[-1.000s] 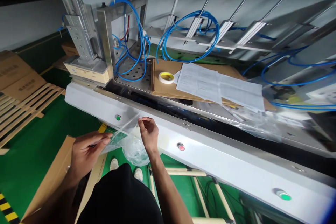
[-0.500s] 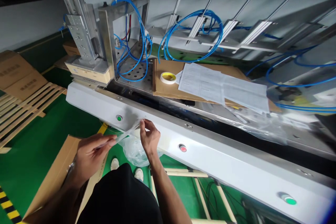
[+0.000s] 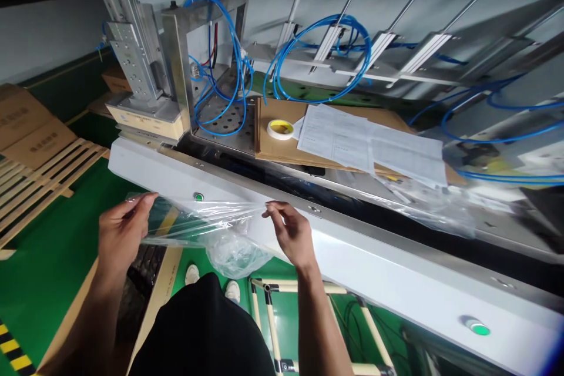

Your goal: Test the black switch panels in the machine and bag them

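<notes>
A clear plastic bag (image 3: 207,217) is stretched sideways between my two hands, in front of the machine's white front panel (image 3: 379,264). My left hand (image 3: 121,232) pinches its left end, thumb against fingers. At the right end, my right hand (image 3: 291,232) holds the film's upper edge between thumb and fingertips. A green button (image 3: 199,197) shows just above the film. Below it hangs or lies a crumpled mass of clear plastic (image 3: 238,252); whether it joins the stretched piece I cannot tell.
Behind the panel lie cardboard sheets (image 3: 273,150), a tape roll (image 3: 280,129) and printed papers (image 3: 335,135). Blue hoses (image 3: 282,79) coil near the metal cylinders (image 3: 328,47). A tubular frame (image 3: 273,329) stands below, an open carton (image 3: 163,288) at lower left, and a wooden pallet (image 3: 53,188) at left.
My hands have moved apart, left hand leftward and up, right hand rightward. The plastic between them went from a narrow gathered strip to a wide, spread sheet.
</notes>
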Motion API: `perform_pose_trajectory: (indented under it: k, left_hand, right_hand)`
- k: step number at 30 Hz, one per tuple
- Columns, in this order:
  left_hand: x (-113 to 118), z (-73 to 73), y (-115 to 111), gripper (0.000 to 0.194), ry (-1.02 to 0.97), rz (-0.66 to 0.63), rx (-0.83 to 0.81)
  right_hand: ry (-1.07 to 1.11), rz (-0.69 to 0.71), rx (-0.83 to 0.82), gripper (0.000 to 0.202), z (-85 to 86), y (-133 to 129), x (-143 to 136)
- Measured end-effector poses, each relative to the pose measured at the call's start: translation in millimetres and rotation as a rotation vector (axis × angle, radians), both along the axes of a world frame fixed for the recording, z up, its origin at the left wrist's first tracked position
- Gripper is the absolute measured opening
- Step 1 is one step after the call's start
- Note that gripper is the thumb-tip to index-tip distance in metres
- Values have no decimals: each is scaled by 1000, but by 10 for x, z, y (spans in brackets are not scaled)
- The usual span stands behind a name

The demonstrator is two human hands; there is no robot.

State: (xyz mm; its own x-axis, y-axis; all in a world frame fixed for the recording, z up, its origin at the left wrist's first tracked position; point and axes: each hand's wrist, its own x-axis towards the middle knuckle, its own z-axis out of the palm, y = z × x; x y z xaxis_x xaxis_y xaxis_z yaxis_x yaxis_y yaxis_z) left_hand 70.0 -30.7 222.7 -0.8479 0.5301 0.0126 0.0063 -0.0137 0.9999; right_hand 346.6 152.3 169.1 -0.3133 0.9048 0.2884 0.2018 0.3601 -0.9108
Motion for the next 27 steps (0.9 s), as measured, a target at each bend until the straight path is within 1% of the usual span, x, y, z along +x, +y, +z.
perform_pose_trajectory:
  k: [2, 4, 5, 7, 9, 11, 14, 18, 20, 24, 27]
  left_hand:
    - [70, 15, 36, 36, -12, -8, 60]
    - [145, 12, 57, 32, 0, -9, 102]
    - [176, 3, 61, 30, 11, -8, 115]
    - [220, -24, 64, 30, 28, -9, 117]
    - [243, -49, 65, 32, 28, -13, 112]
    - [259, -53, 71, 33, 5, -19, 117]
    - [287, -11, 93, 34, -70, -53, 152]
    - [321, 70, 119, 39, -193, -95, 156]
    - [321, 80, 120, 41, -230, -110, 149]
    - [291, 35, 101, 43, -237, -96, 147]
    - [253, 7, 93, 43, -238, -49, 134]
  right_hand:
    - [220, 14, -153, 44, 16, -45, -51]
    - [475, 25, -337, 50, -19, -132, -163]
    - [565, 35, -415, 53, -53, -185, -233]
    - [645, 46, -535, 59, -139, -287, -377]
    - [641, 22, -610, 68, -232, -357, -503]
    - [586, -22, -634, 73, -314, -378, -596]
    - [473, -59, -603, 72, -394, -346, -683]
    - [413, -6, -612, 71, -433, -298, -811]
    - [395, 37, -617, 69, -441, -302, -900]
    - [361, 79, -599, 57, -459, -358, -1036]
    - [338, 63, -563, 62, -460, -401, -1036]
